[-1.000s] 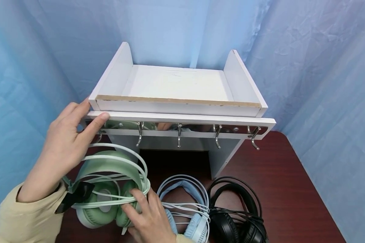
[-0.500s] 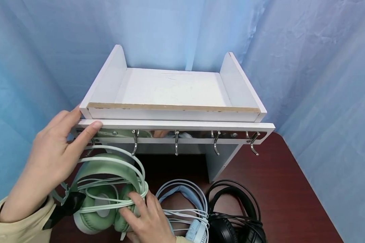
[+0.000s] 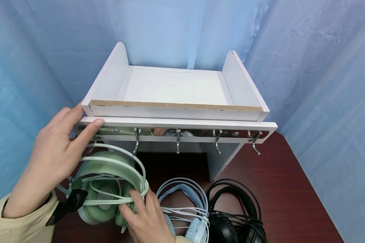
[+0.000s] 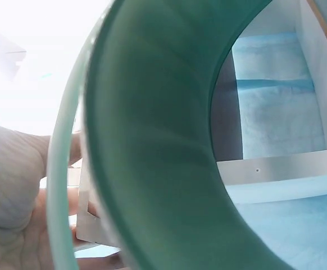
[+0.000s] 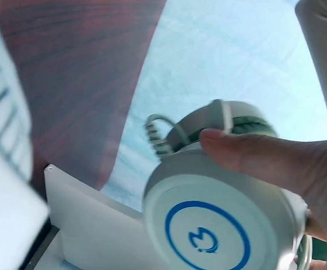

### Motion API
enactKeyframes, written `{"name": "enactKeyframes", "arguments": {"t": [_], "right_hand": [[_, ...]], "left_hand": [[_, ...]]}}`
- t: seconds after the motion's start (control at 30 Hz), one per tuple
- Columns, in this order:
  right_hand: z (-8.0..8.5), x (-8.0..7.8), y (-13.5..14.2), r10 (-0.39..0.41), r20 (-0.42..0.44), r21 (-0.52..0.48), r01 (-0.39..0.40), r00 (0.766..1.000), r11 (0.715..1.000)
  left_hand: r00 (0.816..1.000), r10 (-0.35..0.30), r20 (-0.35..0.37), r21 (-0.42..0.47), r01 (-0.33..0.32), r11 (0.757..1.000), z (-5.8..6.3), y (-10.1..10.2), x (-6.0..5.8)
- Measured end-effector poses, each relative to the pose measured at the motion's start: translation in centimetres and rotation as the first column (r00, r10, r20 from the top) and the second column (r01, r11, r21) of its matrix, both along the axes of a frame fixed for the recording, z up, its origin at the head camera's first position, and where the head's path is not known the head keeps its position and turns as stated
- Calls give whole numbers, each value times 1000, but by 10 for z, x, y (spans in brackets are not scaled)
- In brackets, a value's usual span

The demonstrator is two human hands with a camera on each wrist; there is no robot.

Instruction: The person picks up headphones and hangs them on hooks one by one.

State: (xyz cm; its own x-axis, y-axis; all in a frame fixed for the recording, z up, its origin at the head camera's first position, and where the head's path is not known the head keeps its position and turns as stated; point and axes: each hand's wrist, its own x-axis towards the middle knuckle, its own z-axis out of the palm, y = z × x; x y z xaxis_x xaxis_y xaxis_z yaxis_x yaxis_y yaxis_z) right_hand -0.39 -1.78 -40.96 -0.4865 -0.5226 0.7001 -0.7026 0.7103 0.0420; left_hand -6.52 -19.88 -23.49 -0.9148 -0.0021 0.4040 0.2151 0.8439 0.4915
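Observation:
In the head view my left hand (image 3: 53, 152) holds the left end of the white shelf rack (image 3: 182, 122), thumb over its front board and fingers behind. Just below hang the green headphones (image 3: 107, 165), their white-green cable looped around them. My right hand (image 3: 152, 219) grips them low by an ear cup, which shows a blue ring logo (image 5: 208, 236) in the right wrist view. Close up, their headband (image 4: 152, 129) fills the left wrist view. The loops are near the leftmost hook (image 3: 92, 144); I cannot tell whether anything touches it.
Several metal hooks line the rack's front, one hook (image 3: 178, 141) at the middle. Light blue headphones (image 3: 197, 229) and black headphones (image 3: 225, 227) lie to the right on the dark red table (image 3: 280, 189). A blue curtain (image 3: 182, 30) hangs behind.
The head view has shifted a little. The green headphones are slightly closer to the rack's front board. Both hands keep the same holds.

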Motion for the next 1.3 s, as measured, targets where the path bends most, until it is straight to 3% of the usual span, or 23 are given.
{"name": "enactKeyframes", "arguments": {"t": [0.47,0.73,1.3], "right_hand": [[14,-1,4,42,146,109,-58,988,992],[17,-4,5,32,263,111,-63,964,992],[15,-11,4,39,268,103,-69,963,992]], "left_hand": [[1000,10,4,14,-10,1000,1,1,0],[1000,7,2,9,-7,1000,0,1,0],[1000,7,9,8,-7,1000,0,0,0]]}}
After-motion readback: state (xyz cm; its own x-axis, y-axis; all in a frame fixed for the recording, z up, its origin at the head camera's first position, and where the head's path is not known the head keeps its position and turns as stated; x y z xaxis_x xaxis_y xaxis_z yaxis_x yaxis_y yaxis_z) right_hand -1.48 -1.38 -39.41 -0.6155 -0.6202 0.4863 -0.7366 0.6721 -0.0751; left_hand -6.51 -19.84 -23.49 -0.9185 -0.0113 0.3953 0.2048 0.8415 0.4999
